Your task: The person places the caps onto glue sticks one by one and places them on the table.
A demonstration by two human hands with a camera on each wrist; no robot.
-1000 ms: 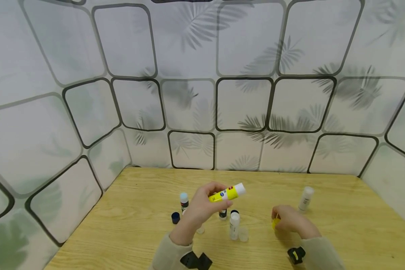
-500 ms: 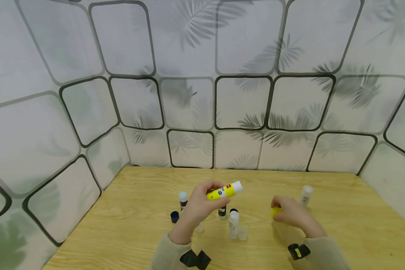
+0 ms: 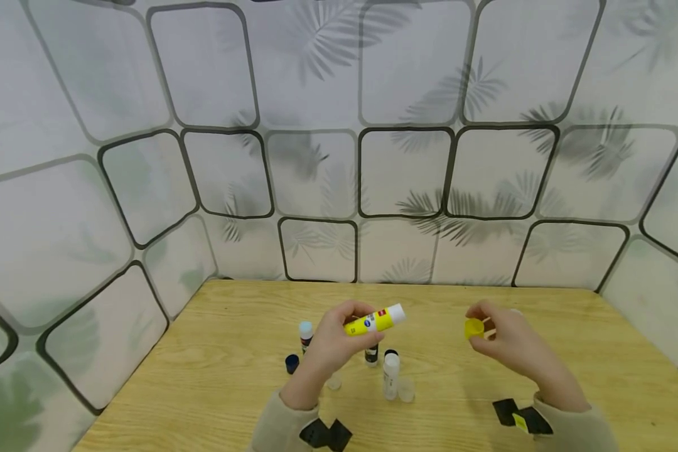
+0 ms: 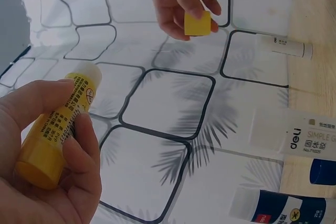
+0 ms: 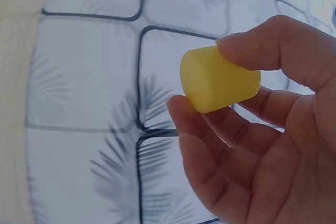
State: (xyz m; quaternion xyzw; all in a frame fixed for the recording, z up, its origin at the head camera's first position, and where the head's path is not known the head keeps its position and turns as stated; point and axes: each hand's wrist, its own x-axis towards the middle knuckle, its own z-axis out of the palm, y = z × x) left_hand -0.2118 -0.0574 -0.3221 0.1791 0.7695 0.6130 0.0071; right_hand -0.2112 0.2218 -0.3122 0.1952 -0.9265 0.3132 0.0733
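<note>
My left hand [image 3: 339, 339] grips a yellow glue stick [image 3: 371, 322] above the table, its white end pointing up and to the right. In the left wrist view the fingers wrap round the printed barrel of the glue stick [image 4: 59, 124]. To the right, my right hand [image 3: 514, 345] pinches a yellow cap [image 3: 474, 329] between thumb and fingers, raised off the table. The right wrist view shows that cap [image 5: 220, 78] close up, thumb on top and fingers below. A gap separates the cap from the glue stick.
Below and between the hands stand a white glue stick [image 3: 391, 376], a translucent cap [image 3: 406, 390] and a dark-labelled glue stick [image 3: 371, 355]. Left of them are a blue-topped glue stick [image 3: 306, 333] and a dark blue cap [image 3: 292, 363]. Another white glue stick [image 4: 286, 46] stands behind my right hand.
My right hand has risen from near the tabletop with the yellow cap and turned, showing more of the cap. The left hand with the glue stick has barely moved.
</note>
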